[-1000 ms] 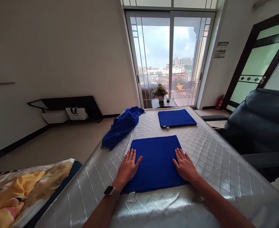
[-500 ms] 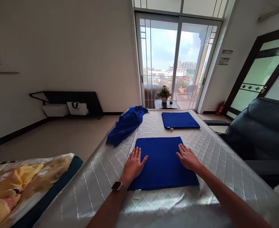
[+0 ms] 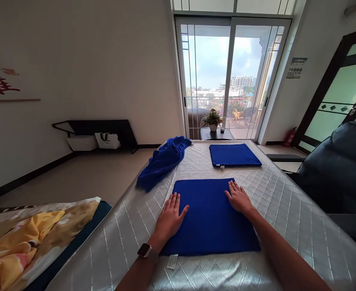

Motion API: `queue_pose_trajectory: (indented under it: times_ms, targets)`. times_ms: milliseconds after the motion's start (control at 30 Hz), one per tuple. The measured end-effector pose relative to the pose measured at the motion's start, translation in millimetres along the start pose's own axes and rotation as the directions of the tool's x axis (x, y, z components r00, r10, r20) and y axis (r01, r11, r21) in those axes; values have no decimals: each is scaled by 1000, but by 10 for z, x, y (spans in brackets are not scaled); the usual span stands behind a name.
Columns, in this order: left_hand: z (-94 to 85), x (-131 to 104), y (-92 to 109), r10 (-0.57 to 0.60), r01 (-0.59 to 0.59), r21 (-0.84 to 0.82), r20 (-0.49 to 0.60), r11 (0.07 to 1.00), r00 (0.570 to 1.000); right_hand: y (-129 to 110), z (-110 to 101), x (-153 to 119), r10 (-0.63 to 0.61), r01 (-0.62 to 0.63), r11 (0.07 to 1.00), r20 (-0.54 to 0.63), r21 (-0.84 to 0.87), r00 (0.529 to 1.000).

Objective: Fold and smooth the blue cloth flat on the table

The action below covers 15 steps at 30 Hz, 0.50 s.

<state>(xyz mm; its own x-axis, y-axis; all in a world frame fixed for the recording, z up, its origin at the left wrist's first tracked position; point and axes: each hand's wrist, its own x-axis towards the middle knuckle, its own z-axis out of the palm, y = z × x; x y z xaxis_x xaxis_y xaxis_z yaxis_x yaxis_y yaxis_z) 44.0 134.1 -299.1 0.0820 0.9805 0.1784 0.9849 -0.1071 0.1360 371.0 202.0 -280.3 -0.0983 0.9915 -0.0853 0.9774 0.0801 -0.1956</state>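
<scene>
A flat blue cloth rectangle (image 3: 210,218) lies on the silver quilted mattress (image 3: 120,238), a white tag at its near left corner. My left hand (image 3: 171,216) rests flat on its left edge, fingers spread, a watch on the wrist. My right hand (image 3: 238,197) lies flat on its upper right edge, fingers stretched out. Farther back on the right sits a folded blue cloth (image 3: 235,155) with a small white tag. A crumpled blue cloth (image 3: 164,161) lies at the mattress's back left edge.
Patterned bedding (image 3: 45,238) is at the lower left. A dark armchair (image 3: 344,169) stands on the right. Beyond the mattress, a small black table (image 3: 217,134) holds a potted plant (image 3: 213,119) before the glass sliding doors. A black frame with bags is by the left wall.
The view has shifted slightly, so most of the room appears farther right. Both hands still lie flat on the cloth, with the left at its left edge and the right at its upper right.
</scene>
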Motion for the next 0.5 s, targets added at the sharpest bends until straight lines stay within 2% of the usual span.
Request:
queue_pose_trajectory:
  times_ms: [267, 500]
  targets:
    - [176, 54, -125, 34, -32, 41, -61, 999, 998, -5, -59, 28, -27, 29, 997, -34, 71, 999]
    - [72, 32, -63, 19, -18, 56, -24, 998, 1000, -17, -116, -24, -31, 34, 994, -26, 105, 999]
